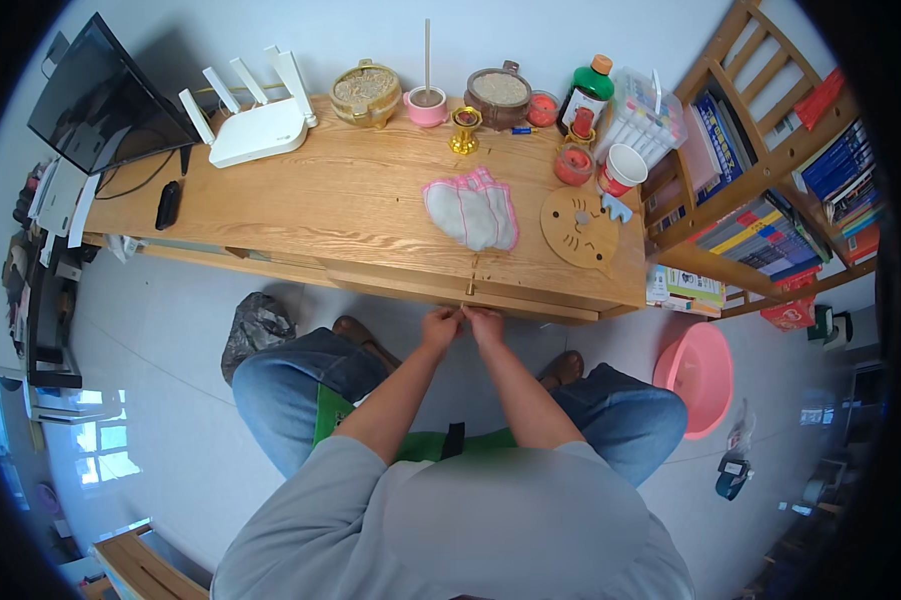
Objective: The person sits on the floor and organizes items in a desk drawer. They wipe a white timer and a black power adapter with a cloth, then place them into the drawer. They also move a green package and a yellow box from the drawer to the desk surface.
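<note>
My left hand (pixel 443 328) and my right hand (pixel 485 326) meet just off the front edge of the wooden table (pixel 330 187), above my lap. Their fingertips pinch a tiny pale piece (pixel 462 306), mostly hidden by the fingers. Close ahead, a small brown cone-shaped piece (pixel 470 286) lies at the table edge, with dark crumbs around it. A folded white cloth with pink edging (pixel 473 208) rests farther in. To its right lies a round wooden cat-face board (pixel 579 229).
Along the back stand a white router (pixel 259 135), a brass-coloured censer (pixel 365 90), a pink cup (pixel 425 106) holding a stick, a dark censer (pixel 499 94) and a green bottle (pixel 587 94). A bookshelf (pixel 720 202) adjoins the right side. On the floor are a black plastic bag (pixel 259 330) and a pink basin (pixel 694 382).
</note>
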Demonstrator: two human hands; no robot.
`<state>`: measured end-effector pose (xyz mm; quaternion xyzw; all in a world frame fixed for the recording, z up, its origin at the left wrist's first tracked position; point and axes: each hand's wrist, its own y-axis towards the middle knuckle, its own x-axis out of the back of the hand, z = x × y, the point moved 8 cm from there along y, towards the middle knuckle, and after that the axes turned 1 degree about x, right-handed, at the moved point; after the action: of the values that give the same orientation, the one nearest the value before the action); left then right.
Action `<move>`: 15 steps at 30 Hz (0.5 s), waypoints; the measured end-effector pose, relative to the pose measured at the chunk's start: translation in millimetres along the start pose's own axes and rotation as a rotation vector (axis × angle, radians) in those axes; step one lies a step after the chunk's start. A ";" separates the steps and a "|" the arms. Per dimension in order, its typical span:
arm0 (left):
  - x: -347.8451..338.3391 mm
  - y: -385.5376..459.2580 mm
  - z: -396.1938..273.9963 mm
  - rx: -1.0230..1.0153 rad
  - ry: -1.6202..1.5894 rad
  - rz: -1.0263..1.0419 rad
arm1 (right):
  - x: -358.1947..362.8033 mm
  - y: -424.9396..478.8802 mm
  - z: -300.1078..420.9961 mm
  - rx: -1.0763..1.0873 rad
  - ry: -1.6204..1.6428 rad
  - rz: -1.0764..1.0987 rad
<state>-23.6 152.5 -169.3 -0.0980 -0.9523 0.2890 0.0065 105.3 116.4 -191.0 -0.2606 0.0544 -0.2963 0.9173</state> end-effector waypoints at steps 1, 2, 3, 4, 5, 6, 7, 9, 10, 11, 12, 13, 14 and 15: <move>0.4 -3.3 3.2 0.007 -0.008 0.013 | -0.2 2.0 -8.7 0.016 -0.002 0.016; 0.8 -7.0 6.5 0.014 -0.017 0.026 | 0.3 4.1 -16.9 0.033 -0.004 0.032; 2.4 -9.5 6.3 0.000 -0.006 0.029 | -0.1 3.7 -18.4 0.053 -0.005 0.052; 4.0 -12.5 6.1 -0.014 0.004 0.031 | 1.4 1.1 -20.7 0.078 -0.083 0.082; 5.6 -15.3 5.9 -0.028 0.014 0.035 | 4.3 -2.2 -23.2 0.103 -0.161 0.111; 13.8 -20.4 -11.7 -0.209 0.230 -0.043 | 5.6 -4.1 -20.1 0.132 -0.240 0.140; 22.0 -30.8 -30.3 -0.387 0.446 -0.124 | 13.9 -14.2 0.7 0.274 -0.333 0.087; 38.4 -64.1 -71.9 -0.717 0.703 -0.281 | 34.9 -71.6 79.8 0.562 -0.515 -0.020; 49.3 -86.1 -95.1 -0.871 0.741 -0.351 | 45.0 -97.8 115.1 0.804 -0.612 -0.052; 55.9 -94.7 -110.2 -0.822 0.812 -0.297 | 55.7 -118.4 136.4 1.045 -0.705 -0.087; 62.1 -100.6 -122.4 -0.934 0.871 -0.289 | 67.5 -118.2 138.5 1.074 -0.791 -0.113; 66.2 -105.1 -132.4 -1.048 0.925 -0.282 | 79.5 -115.5 141.8 1.104 -0.880 -0.140; 70.9 -104.0 -135.8 -1.083 0.999 -0.257 | 87.5 -114.6 143.4 1.132 -0.968 -0.168; 72.7 -100.3 -138.9 -1.124 1.070 -0.231 | 93.2 -111.3 143.6 1.129 -0.993 -0.151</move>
<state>-103.6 161.1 -1.5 -0.1128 -0.8274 -0.3251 0.4439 160.8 50.5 -5.8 0.1429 -0.5432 -0.1888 0.8055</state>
